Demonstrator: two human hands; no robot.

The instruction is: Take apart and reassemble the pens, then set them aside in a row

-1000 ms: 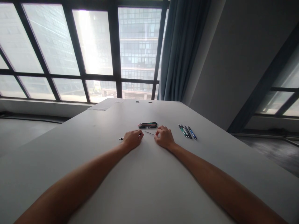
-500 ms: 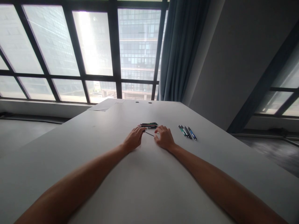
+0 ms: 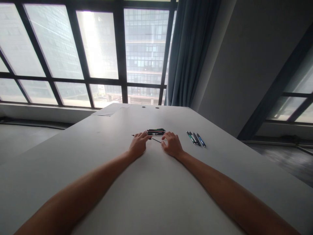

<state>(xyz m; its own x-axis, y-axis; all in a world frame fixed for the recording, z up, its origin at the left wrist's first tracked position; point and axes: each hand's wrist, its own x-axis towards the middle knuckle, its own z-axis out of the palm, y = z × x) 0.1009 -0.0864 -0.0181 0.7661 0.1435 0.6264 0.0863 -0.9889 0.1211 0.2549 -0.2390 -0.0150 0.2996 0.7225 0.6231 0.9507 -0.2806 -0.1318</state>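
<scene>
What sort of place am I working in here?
Probably an office or meeting room high in a city building: a long pale grey table with loose ballpoint pens, tall dark-framed windows facing a glass tower block, and a blue-grey curtain.

Window (image 3: pixel 97 45) glare backlights the dim room; wide-angle distortion bends the edges.

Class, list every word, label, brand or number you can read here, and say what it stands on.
No text can be read.
Pile of pens: print too small to read.
Row of pens further right: too small.
Sheets of paper at far edge: nothing legible.
</scene>
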